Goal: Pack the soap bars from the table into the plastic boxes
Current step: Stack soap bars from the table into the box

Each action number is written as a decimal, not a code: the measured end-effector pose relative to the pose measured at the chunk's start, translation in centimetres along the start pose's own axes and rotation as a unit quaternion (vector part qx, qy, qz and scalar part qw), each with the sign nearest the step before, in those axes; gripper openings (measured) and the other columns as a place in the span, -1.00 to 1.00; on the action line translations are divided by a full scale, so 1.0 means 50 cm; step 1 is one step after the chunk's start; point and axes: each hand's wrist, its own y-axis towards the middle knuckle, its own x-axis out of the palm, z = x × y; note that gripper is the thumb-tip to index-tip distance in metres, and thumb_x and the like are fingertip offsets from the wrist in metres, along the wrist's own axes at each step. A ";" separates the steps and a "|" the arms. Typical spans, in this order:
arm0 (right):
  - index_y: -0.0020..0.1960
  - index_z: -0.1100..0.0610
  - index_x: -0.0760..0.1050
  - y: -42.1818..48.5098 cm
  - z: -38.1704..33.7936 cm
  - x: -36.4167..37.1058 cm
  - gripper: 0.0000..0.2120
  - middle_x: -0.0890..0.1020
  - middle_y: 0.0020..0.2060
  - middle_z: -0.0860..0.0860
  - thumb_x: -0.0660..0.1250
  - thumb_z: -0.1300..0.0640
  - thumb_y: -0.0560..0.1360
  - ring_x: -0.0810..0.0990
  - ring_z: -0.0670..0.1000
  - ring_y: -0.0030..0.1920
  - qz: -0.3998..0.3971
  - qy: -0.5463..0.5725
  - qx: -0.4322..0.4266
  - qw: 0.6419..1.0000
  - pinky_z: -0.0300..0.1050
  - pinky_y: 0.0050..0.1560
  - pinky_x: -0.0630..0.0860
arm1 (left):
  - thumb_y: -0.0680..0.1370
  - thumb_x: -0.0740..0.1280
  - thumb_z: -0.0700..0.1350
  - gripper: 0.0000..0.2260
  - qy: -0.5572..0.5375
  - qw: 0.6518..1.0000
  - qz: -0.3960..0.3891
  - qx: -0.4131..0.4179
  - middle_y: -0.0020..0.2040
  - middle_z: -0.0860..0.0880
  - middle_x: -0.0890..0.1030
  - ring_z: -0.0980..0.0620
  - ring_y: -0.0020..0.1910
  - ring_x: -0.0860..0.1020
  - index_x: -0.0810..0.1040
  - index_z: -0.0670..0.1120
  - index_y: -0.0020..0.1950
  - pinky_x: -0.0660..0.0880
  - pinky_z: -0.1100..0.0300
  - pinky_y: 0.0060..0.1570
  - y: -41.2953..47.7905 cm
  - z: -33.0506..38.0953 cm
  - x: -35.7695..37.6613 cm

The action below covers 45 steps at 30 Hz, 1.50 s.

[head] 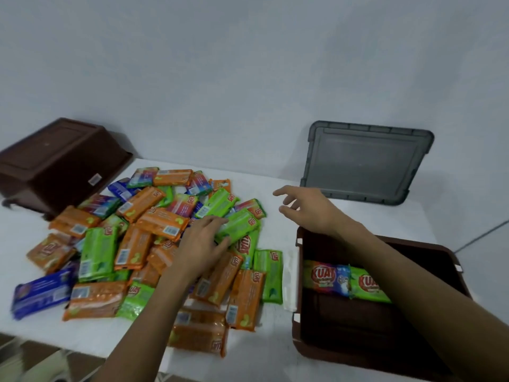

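A heap of wrapped soap bars (143, 244) in orange, green, blue and rainbow wrappers covers the left half of the white table (278, 216). My left hand (202, 239) lies on the heap, its fingers and thumb closing round a green soap bar (242, 223). My right hand (305, 206) hovers empty with relaxed, spread fingers above the table, just beyond the far left corner of the open brown plastic box (303, 346). Inside that box lie two soap bars: a rainbow one (327, 277) and a green one (366, 285).
A second brown box (55, 161) sits upside down at the back left. A grey lid (366, 161) leans against the wall at the back right. A white strip (290, 279) lies beside the open box. The table's front edge runs near my forearms.
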 end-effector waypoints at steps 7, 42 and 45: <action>0.47 0.00 0.29 0.149 0.012 0.073 -0.47 0.52 0.29 0.11 0.35 0.03 0.54 0.49 0.09 0.21 -0.147 -0.109 -0.001 0.983 -0.06 0.14 0.39 | 0.48 0.34 0.22 -0.44 0.017 0.999 -0.032 0.001 0.33 -0.01 0.46 -0.03 0.29 0.40 0.41 -0.01 0.41 0.34 0.05 0.25 0.024 -0.027 0.020; -0.05 0.14 0.63 0.133 0.101 -0.039 -0.67 0.65 -0.19 0.09 0.42 -0.12 0.41 0.55 0.02 -0.22 -0.043 0.097 0.058 0.993 -0.01 -0.19 0.48 | 0.46 0.38 0.22 -0.53 -0.270 0.961 0.002 -0.060 0.18 0.20 0.50 0.26 0.12 0.46 0.47 0.13 0.33 0.43 0.30 0.01 0.044 -0.002 -0.018; -0.13 0.15 0.65 0.078 0.104 -0.072 -0.72 0.65 -0.26 0.11 0.37 -0.07 0.51 0.55 -0.01 -0.27 0.009 0.193 0.085 0.977 -0.09 -0.20 0.52 | 0.53 0.28 0.12 -0.66 -0.362 0.928 -0.017 -0.084 0.11 0.19 0.54 0.31 0.07 0.51 0.45 0.17 0.30 0.46 0.43 -0.10 0.040 0.030 -0.029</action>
